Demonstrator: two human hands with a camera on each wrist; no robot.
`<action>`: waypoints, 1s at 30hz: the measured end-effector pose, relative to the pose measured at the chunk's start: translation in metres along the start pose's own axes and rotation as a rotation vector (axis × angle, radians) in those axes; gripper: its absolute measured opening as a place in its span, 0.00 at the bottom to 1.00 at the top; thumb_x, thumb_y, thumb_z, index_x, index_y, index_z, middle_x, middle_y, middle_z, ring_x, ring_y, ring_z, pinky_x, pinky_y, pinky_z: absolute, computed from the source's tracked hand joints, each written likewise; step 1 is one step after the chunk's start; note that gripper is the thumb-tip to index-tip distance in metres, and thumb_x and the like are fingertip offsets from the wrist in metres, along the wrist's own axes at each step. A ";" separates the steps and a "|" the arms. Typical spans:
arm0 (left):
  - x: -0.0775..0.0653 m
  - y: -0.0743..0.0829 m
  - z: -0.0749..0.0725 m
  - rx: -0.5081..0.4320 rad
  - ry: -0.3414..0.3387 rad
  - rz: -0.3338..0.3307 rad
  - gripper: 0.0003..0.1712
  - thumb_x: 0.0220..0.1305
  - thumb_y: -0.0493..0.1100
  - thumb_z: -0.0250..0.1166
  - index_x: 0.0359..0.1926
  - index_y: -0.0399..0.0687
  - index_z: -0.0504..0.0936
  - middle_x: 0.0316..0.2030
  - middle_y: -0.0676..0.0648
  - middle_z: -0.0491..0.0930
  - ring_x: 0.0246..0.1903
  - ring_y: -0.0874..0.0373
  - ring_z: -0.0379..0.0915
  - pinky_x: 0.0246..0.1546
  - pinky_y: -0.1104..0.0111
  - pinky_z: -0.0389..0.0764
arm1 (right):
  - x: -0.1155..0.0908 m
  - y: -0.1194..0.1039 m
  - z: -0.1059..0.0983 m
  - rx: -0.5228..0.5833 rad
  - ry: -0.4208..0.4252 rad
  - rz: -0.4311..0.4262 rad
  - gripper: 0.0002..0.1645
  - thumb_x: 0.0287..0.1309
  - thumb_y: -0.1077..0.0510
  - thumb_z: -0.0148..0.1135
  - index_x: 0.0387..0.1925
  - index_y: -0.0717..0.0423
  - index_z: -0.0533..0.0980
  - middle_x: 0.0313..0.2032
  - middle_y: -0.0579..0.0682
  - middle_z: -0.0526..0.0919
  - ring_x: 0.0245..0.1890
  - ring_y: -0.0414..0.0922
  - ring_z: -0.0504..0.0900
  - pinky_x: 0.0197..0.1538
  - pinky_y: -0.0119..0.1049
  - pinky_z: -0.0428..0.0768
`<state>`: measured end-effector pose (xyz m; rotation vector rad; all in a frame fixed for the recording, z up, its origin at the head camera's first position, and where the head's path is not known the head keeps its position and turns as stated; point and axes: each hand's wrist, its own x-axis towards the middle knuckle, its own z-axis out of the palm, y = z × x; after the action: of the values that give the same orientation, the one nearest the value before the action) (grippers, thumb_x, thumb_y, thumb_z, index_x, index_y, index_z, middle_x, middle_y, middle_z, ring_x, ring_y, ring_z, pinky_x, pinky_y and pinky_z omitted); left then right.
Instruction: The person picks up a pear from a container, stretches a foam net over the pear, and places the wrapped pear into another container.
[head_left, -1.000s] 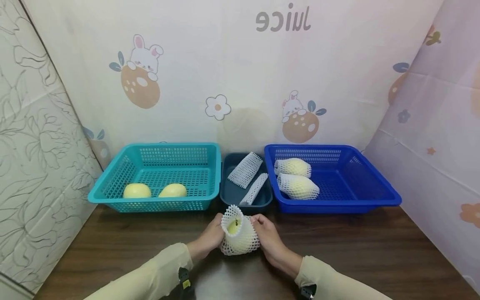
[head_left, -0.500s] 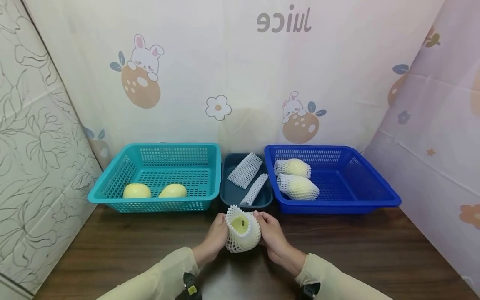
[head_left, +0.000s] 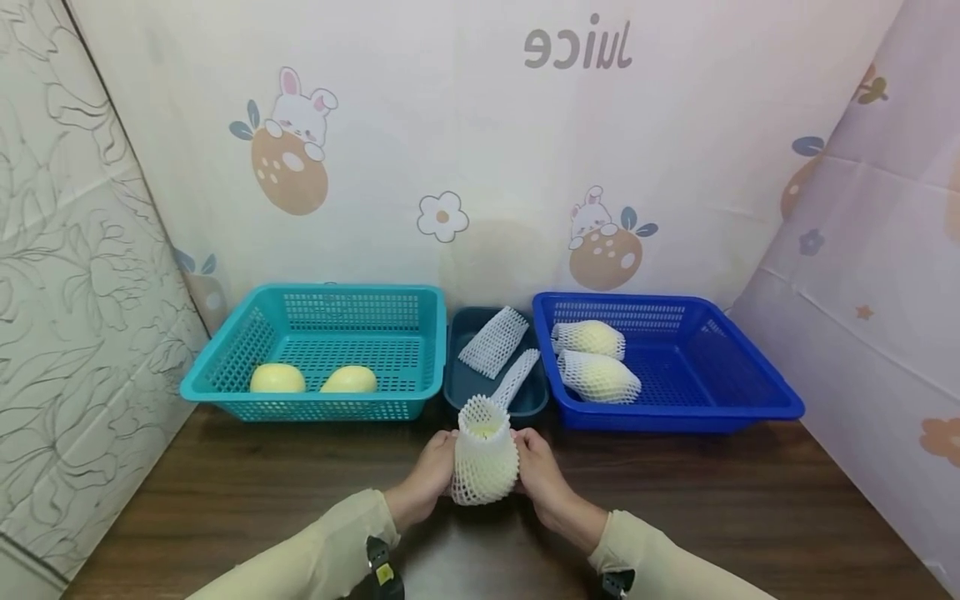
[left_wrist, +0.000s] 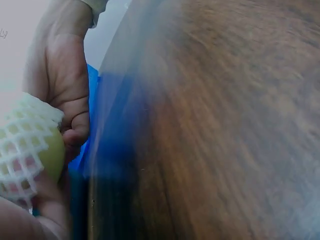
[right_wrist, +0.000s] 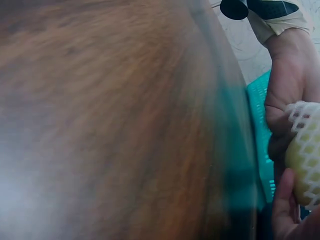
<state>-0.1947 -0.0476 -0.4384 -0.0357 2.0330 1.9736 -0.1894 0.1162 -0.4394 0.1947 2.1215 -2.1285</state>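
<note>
A pale yellow-green fruit in a white foam net (head_left: pixel 486 471) is held between both hands above the table's near middle. The net's open end rises as a collar (head_left: pixel 480 412) over the fruit's top, with a bit of yellow skin showing inside. My left hand (head_left: pixel 427 473) grips it from the left, my right hand (head_left: pixel 546 479) from the right. In the left wrist view, bare fruit skin (left_wrist: pixel 54 152) shows past the net's edge. Curled fingers close round the fruit's underside in the right wrist view, beside the netted fruit (right_wrist: pixel 307 155).
A teal basket (head_left: pixel 315 398) at the left has two bare fruits (head_left: pixel 277 378). A small dark tray (head_left: pixel 467 385) in the middle holds two foam nets (head_left: pixel 495 342). At the right, a blue basket (head_left: pixel 690 417) bears two netted fruits (head_left: pixel 600 377). The table (head_left: pixel 712 517) is dark wood.
The fruit has turned in my hands: the net's opening, which leaned toward the camera with the stem showing, now points up and away, and the stem is hidden. The head view has shifted slightly.
</note>
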 end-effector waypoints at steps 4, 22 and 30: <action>0.000 0.004 0.000 0.009 0.009 -0.009 0.21 0.76 0.49 0.37 0.52 0.36 0.67 0.41 0.41 0.70 0.38 0.51 0.69 0.29 0.62 0.73 | 0.002 -0.003 0.002 0.026 0.013 -0.029 0.12 0.73 0.59 0.41 0.38 0.63 0.69 0.22 0.46 0.70 0.20 0.39 0.69 0.25 0.33 0.69; 0.011 0.012 0.020 -0.312 0.128 0.042 0.14 0.76 0.44 0.39 0.50 0.40 0.64 0.40 0.46 0.67 0.39 0.55 0.62 0.39 0.66 0.68 | 0.013 -0.011 0.011 0.286 0.079 -0.050 0.06 0.62 0.69 0.51 0.30 0.58 0.69 0.23 0.46 0.69 0.20 0.38 0.65 0.26 0.29 0.67; 0.014 0.016 0.026 -0.405 0.137 0.036 0.17 0.76 0.46 0.41 0.56 0.40 0.63 0.46 0.44 0.70 0.44 0.56 0.68 0.44 0.67 0.72 | 0.017 -0.013 0.014 0.293 0.127 -0.098 0.08 0.62 0.72 0.48 0.31 0.60 0.70 0.19 0.44 0.65 0.20 0.38 0.65 0.26 0.29 0.67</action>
<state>-0.2065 -0.0184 -0.4259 -0.2303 1.6835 2.4331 -0.2084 0.1018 -0.4299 0.2651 1.9071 -2.5433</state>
